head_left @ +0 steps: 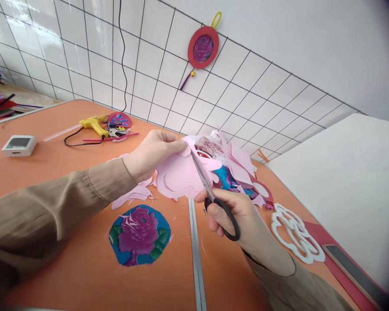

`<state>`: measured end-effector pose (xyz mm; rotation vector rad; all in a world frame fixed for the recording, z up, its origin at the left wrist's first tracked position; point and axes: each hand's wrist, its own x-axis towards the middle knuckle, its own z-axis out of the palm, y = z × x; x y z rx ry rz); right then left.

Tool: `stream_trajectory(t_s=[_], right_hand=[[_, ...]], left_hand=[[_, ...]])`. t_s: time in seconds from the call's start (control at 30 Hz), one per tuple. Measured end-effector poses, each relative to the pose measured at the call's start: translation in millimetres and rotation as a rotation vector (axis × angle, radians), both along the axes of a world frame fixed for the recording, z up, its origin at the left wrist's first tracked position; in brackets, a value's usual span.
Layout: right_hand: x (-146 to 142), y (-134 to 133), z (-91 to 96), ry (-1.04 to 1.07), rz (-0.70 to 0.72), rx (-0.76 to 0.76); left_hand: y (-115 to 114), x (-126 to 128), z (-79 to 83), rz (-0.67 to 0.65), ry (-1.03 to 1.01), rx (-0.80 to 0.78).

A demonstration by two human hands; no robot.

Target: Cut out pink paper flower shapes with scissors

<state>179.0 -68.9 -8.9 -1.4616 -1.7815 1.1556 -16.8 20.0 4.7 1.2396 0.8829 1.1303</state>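
Observation:
My left hand pinches the upper edge of a pink foam-like sheet with a wavy outline, holding it above the table. Black-handled scissors are in my right hand, their blades pointing up and away against the sheet close to my left fingertips. Whether the blades are parted is hard to make out. Below my left forearm lies a round fabric piece with a purple flower on blue, a few thin pink slivers on it. Pink offcuts lie beside the sheet.
A yellow glue gun with a black cord and a white box stand at the left. Behind the sheet are pink scraps and blue fabric. White cloud-shaped frames and a phone-like slab lie right. A red ornament hangs on the tiled wall.

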Motion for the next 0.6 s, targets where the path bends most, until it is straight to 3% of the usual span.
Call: stream_trajectory(t_s=[0.3, 0.6], right_hand=[[0.9, 1.0, 0.3, -0.027, 0.036, 0.048], [0.6, 4.5, 3.5, 0.049, 0.081, -0.144]], left_hand=[[1.4, 0.9, 0.6, -0.015, -0.03, 0.0], [0.5, 0.4, 4.0, 0.017, -0.048, -0.006]])
